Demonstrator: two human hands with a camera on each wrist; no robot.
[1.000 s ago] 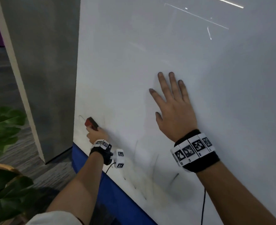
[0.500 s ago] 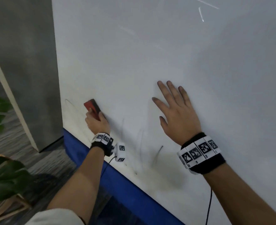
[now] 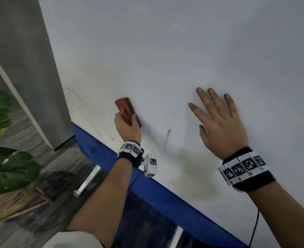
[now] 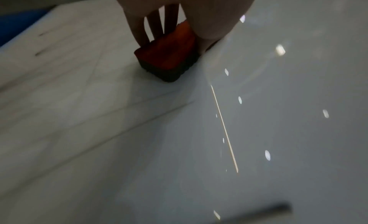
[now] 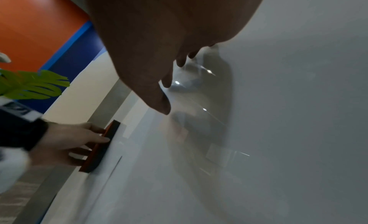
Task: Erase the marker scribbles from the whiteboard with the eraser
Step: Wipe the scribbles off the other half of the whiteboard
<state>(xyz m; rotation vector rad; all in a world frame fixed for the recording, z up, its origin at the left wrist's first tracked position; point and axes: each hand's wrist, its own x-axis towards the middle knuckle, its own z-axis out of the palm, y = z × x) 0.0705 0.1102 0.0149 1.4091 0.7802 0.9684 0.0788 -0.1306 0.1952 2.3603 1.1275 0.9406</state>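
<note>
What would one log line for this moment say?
left hand grips red block eraser on white whiteboard | right hand flat | dark marker stroke remains

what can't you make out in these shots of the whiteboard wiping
- Eraser felt face: pressed to the whiteboard, hidden in all views.
- Left hand fingertips: head view, behind the eraser.
- Right hand palm contact: right wrist view too dark.
- Faint scribbles: blurred, extent unclear.
- Board's top and right: cut off by the frame.
</note>
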